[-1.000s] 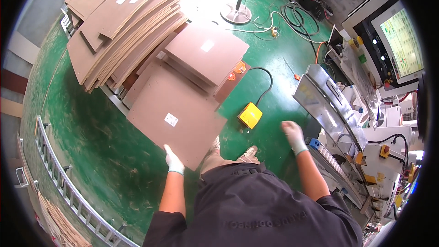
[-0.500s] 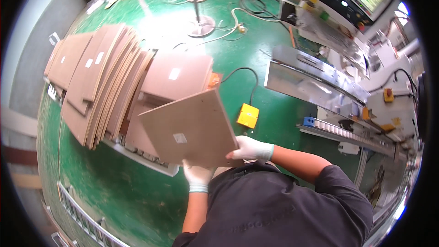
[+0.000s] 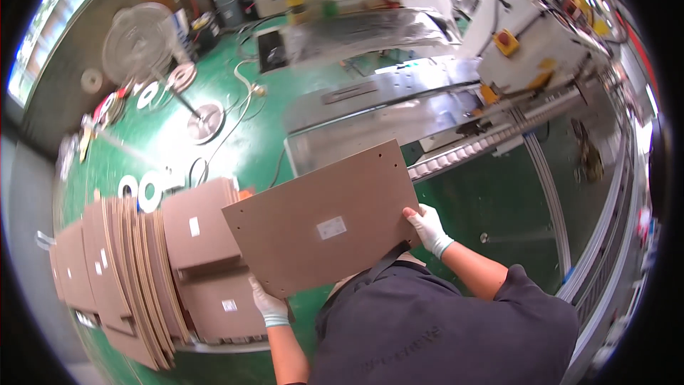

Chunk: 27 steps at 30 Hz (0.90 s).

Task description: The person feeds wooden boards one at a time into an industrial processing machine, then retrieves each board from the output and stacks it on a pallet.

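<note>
A flat brown rectangular board (image 3: 313, 242) with small holes near its corners and a white label in the middle is held up in front of me. My left hand (image 3: 269, 302), in a white glove, grips its lower left edge, with part of the fingers hidden behind the board. At the right edge my right hand (image 3: 427, 230), gloved too, is closed on it with the thumb on the face. Beyond the left hand, stacked brown boards (image 3: 130, 264) lean in a row, and a shorter pile of labelled boards (image 3: 203, 224) lies beside them.
Ahead on the right stands a machine with a metal bed (image 3: 388, 103), a roller rail (image 3: 470, 153) and a red-and-yellow stop button (image 3: 505, 40). A fan (image 3: 139, 43) on a round base (image 3: 205, 122), white rings (image 3: 150, 190) and cables (image 3: 249, 93) are on the green floor.
My view and body have turned right, toward the machine. The board has come along in both hands and now faces me more fully, while the stacks have shifted to the lower left.
</note>
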Each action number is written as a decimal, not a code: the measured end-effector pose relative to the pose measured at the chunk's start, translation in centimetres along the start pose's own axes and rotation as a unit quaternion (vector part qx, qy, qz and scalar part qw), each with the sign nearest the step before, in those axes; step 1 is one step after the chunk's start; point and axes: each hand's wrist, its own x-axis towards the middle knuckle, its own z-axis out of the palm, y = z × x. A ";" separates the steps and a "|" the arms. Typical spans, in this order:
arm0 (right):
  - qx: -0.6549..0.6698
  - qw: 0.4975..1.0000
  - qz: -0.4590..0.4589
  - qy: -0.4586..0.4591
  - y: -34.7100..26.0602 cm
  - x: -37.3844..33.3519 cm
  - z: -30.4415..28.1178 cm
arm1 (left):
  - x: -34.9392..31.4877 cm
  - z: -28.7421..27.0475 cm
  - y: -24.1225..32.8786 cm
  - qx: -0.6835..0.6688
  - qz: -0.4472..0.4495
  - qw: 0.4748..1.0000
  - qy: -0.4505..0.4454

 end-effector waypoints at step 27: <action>0.451 0.800 0.296 0.263 -6.2 11.4 -8.3 | 1.1 35.5 -15.6 0.293 -0.117 0.886 -0.339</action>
